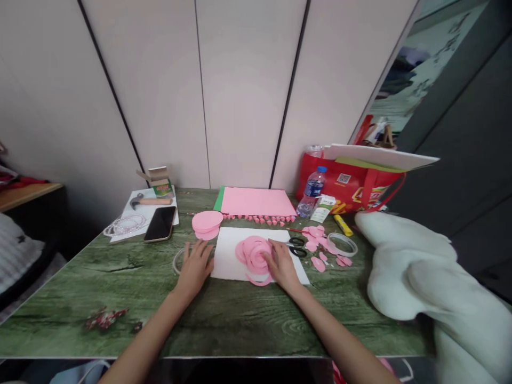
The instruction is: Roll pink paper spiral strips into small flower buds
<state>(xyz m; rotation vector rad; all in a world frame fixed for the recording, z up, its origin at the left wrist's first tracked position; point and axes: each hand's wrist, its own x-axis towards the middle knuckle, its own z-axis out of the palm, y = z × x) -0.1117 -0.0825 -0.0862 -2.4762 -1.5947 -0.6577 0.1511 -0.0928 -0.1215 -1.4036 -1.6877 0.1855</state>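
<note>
A pink paper spiral (254, 255) lies in loose coils on a white sheet (226, 256). My right hand (283, 262) grips its right side, thumb on the coils and fingers at the outer edge. Flat on the table, fingers spread, my left hand (195, 265) rests at the sheet's left edge and holds nothing. It partly covers a tape roll (176, 261). Black-handled scissors (298, 246) lie just right of my right hand, their blades partly hidden. Pink paper circles (207, 220) are stacked beyond my left hand.
Behind the sheet are pink paper (258, 201) and a row of small pink rolls (264, 219). Paper scraps (318, 264), another tape roll (342, 244), a glue stick (343, 225), and a water bottle (312, 193) stand right; a phone (160, 223) and hammer (152, 201) left.
</note>
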